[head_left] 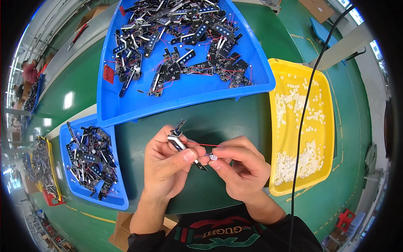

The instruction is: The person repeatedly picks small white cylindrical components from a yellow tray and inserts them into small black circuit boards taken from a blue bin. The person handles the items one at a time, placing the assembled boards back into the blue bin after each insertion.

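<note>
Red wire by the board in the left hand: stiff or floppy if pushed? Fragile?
Probably floppy and light: the red wire looks very thin. It may hold some line, since it runs nearly straight beside the circuit board. Tugging could break it, given its slenderness.

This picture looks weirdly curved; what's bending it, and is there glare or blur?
In the head view, the fisheye lens bows the yellow tray along its right edge and blackens the corners; white glare shines off the green surface at left; left hand, right hand and board look fairly sharp, the far left background small and indistinct.
</note>
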